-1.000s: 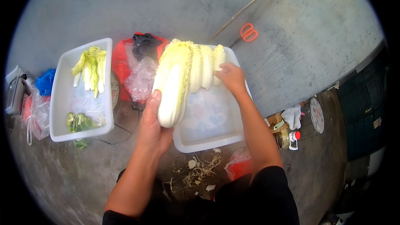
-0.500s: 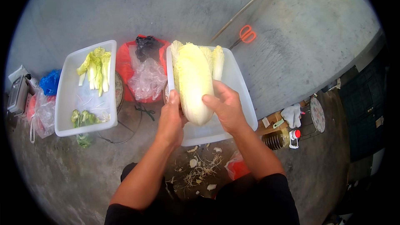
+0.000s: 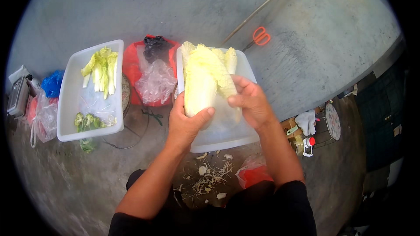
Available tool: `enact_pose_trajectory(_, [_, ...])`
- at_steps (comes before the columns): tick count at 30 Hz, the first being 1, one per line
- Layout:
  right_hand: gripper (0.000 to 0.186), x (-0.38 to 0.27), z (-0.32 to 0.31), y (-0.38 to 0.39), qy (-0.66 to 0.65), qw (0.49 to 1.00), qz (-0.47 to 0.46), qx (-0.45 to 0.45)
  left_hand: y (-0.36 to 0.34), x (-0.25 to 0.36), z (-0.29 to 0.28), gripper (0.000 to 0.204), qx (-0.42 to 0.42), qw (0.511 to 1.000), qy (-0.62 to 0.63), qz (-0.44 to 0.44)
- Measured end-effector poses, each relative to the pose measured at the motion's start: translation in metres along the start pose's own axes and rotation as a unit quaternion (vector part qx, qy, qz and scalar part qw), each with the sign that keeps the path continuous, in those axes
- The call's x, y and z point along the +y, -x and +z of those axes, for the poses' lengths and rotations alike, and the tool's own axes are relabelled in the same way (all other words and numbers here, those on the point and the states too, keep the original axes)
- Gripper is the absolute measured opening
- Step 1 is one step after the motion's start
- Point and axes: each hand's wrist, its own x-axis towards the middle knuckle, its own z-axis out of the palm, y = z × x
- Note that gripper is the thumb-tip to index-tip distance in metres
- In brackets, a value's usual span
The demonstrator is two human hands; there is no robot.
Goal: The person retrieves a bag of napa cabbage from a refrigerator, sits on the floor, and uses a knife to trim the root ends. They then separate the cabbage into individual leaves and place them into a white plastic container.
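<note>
My left hand (image 3: 184,121) is closed round the lower end of a pale yellow napa cabbage (image 3: 199,88), its thumb lying across the base. In my right hand (image 3: 253,105), a cabbage leaf (image 3: 222,76) is pinched between thumb and fingers. The leaf slants away from the head's right side; its top still lies against the head, and whether it is fully detached I cannot tell. Both hands are above a white plastic tub (image 3: 225,143). More cabbage leaves (image 3: 231,60) show at the tub's far end, partly hidden by the head.
Left stands a second white tub (image 3: 68,105) with leafy stalks (image 3: 103,72) and broccoli-like greens (image 3: 89,121). Between the tubs sits a red bag (image 3: 131,67) with clear plastic (image 3: 156,83). Orange-handled scissors (image 3: 261,36) are by the wall. Root trimmings (image 3: 214,177) litter the floor.
The cabbage was gripped between both hands. Now a leaf leans off its right side in my right hand, which has moved right and up, while my left hand keeps the head.
</note>
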Motion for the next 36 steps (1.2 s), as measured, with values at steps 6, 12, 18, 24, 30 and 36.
enact_pose_trajectory(6, [0.05, -0.022, -0.05, -0.026, 0.189, 0.975, -0.087, 0.077, 0.0, 0.0, -0.003, 0.057, 0.02, 0.998, 0.008, -0.061])
enact_pose_trajectory(12, [0.06, 0.001, -0.075, -0.075, 0.272, 0.908, -0.122, 0.294, 0.0, 0.001, -0.006, 0.054, 0.037, 0.988, 0.097, -0.117])
enact_pose_trajectory(18, [0.062, 0.085, -0.099, -0.101, 0.646, 0.664, -0.144, 0.347, 0.004, 0.006, -0.005, 0.053, 0.016, 0.989, 0.108, -0.095])
enact_pose_trajectory(24, [0.067, 0.092, -0.095, -0.103, 0.69, 0.678, 0.032, 0.252, 0.005, 0.007, -0.008, 0.052, 0.003, 0.988, 0.118, -0.101])
enact_pose_trajectory(30, [0.051, 0.099, -0.097, -0.098, 0.738, 0.63, -0.011, 0.242, 0.008, 0.01, -0.008, 0.053, -0.01, 0.987, 0.123, -0.105])
enact_pose_trajectory(36, [0.041, 0.103, -0.107, -0.106, 0.743, 0.64, 0.079, 0.18, 0.01, 0.01, -0.008, 0.055, -0.017, 0.987, 0.122, -0.107])
